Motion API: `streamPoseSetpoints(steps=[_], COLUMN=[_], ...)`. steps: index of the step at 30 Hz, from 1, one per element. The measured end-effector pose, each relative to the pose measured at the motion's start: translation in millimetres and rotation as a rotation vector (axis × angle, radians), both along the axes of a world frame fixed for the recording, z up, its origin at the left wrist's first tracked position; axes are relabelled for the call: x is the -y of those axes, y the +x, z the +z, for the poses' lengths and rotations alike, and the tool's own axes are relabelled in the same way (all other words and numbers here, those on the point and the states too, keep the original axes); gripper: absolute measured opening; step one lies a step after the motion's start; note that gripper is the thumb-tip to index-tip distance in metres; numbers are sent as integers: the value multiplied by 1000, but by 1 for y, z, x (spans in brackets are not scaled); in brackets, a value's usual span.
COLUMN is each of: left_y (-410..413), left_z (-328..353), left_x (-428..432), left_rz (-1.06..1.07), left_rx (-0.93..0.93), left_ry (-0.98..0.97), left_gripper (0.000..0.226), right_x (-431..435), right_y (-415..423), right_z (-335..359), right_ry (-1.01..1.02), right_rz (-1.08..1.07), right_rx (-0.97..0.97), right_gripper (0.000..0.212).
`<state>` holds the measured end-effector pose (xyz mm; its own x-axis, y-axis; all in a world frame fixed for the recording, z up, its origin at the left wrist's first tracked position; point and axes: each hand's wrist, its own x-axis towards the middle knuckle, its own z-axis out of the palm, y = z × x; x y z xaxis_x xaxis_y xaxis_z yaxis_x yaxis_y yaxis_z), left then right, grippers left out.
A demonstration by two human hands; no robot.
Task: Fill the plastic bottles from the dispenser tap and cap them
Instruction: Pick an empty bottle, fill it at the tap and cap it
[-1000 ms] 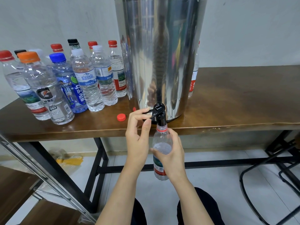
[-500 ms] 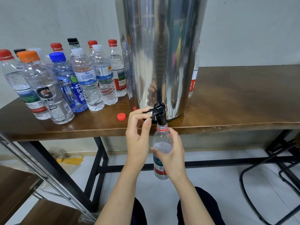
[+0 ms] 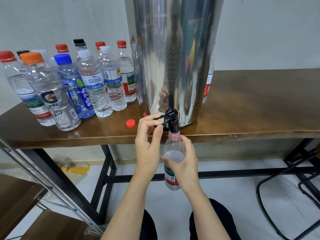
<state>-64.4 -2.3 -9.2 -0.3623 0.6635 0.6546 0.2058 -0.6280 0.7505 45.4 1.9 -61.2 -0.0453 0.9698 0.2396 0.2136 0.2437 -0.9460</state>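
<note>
A tall steel dispenser (image 3: 173,58) stands on the wooden table (image 3: 251,108), its black tap (image 3: 172,121) hanging over the front edge. My left hand (image 3: 149,141) pinches the tap's lever between thumb and fingers. Below the table edge my right hand (image 3: 184,163) grips a clear uncapped bottle (image 3: 173,149) with a red neck ring, its mouth right under the spout. Water stands about at the bottle's shoulder. A loose red cap (image 3: 130,123) lies on the table left of the tap.
Several capped bottles (image 3: 93,84) with red, white, blue, orange and black caps crowd the table's left side. One more bottle (image 3: 208,84) shows behind the dispenser on the right. Black table legs and a stool frame (image 3: 285,196) are below.
Both hands keep their places at the lever and under the spout. The water level in the held bottle has risen slightly.
</note>
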Motion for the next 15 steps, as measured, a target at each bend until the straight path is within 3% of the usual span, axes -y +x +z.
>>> streamPoseSetpoints(steps=[15], left_y=[0], left_z=[1], left_x=[1], left_rz=[-2], left_rx=[3], left_ry=[-14], left_gripper=[11], right_x=[0], right_y=[1], right_z=[1], right_ry=[12], right_rz=[9], right_rx=[2], right_gripper=[80])
